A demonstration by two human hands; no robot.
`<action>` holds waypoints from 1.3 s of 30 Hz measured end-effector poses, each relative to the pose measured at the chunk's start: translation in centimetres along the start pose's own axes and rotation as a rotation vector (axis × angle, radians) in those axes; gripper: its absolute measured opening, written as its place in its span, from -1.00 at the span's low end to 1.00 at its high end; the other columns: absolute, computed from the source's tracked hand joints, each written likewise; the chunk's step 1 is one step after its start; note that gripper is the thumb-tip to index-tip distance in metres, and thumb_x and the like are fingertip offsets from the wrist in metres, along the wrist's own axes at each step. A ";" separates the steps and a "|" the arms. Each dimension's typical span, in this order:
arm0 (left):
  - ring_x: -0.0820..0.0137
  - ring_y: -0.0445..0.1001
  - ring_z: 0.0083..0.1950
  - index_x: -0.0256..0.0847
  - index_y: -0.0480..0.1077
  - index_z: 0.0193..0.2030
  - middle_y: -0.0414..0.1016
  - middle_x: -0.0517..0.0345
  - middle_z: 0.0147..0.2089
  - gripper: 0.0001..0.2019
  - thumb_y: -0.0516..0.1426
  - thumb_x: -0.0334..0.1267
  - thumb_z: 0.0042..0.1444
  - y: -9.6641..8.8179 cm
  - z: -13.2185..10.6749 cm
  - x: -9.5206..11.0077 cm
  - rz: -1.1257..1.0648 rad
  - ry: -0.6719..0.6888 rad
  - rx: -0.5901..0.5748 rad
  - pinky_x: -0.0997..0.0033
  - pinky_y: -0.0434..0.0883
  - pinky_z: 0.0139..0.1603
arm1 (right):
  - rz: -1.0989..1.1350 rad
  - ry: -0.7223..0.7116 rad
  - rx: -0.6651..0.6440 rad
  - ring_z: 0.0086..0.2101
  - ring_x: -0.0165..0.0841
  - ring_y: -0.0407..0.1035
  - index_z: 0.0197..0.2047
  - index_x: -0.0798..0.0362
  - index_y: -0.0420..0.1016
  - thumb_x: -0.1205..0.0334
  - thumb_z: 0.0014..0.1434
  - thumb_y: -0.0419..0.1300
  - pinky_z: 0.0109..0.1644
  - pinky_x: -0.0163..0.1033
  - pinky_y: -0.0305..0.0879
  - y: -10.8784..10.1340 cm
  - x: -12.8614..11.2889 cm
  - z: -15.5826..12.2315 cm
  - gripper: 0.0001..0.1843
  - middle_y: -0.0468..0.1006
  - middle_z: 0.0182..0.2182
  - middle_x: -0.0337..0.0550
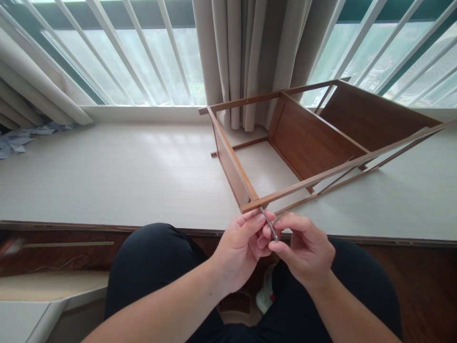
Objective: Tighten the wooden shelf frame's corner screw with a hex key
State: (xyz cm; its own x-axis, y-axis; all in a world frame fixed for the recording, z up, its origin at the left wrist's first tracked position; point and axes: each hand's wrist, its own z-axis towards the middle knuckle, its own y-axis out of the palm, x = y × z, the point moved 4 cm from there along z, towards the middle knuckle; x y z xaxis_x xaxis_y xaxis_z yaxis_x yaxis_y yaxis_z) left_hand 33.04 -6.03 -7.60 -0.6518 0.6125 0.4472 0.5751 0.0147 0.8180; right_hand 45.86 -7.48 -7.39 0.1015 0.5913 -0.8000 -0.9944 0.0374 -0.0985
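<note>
Head view — hex key point(268, 223) slants up-left toward wooden frame point(246, 193).

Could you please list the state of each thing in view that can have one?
Wooden frame: partly assembled, lying on its side on the sill.
Hex key: pinched by both hands, tip at the frame's near corner.
Left hand: shut on hex key.
Right hand: shut on hex key.
Curtain: drawn together.
</note>
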 end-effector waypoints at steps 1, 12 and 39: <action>0.62 0.19 -0.48 -0.29 0.59 -0.25 0.31 0.26 -0.48 -0.81 0.38 -0.20 0.11 0.0 0.0 0.0 0.004 0.003 -0.001 0.65 0.16 -0.49 | 0.003 0.001 -0.001 -0.38 -0.33 0.44 -0.03 0.03 0.53 0.31 0.19 0.43 -0.26 -0.17 0.40 0.0 0.0 0.0 -0.71 0.56 -0.37 -0.19; 0.61 0.24 -0.47 -0.26 0.62 -0.22 0.25 0.28 -0.52 -0.82 0.36 -0.18 0.15 -0.5 0.3 0.0 0.051 0.021 -0.034 0.63 0.16 -0.47 | 0.051 0.070 -0.047 -0.38 -0.32 0.40 -0.07 0.01 0.55 0.30 0.31 0.29 -0.26 -0.16 0.37 0.1 0.2 -0.2 -0.88 0.59 -0.34 -0.15; 0.60 0.23 -0.50 -0.29 0.60 -0.24 0.26 0.30 -0.58 -0.79 0.38 -0.17 0.12 -0.4 0.3 0.2 0.067 0.022 -0.034 0.61 0.15 -0.48 | 0.053 0.042 -0.065 -0.30 -0.25 0.53 -0.08 0.01 0.55 0.33 0.36 0.18 -0.21 -0.14 0.47 0.2 0.0 -0.1 -0.87 0.63 -0.31 -0.08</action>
State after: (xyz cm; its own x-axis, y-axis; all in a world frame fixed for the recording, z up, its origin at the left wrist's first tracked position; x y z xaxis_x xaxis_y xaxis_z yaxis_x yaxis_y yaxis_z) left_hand 32.86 -5.70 -7.97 -0.6230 0.5940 0.5090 0.6011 -0.0528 0.7974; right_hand 45.71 -7.53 -7.44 0.0516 0.5567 -0.8291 -0.9946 -0.0459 -0.0928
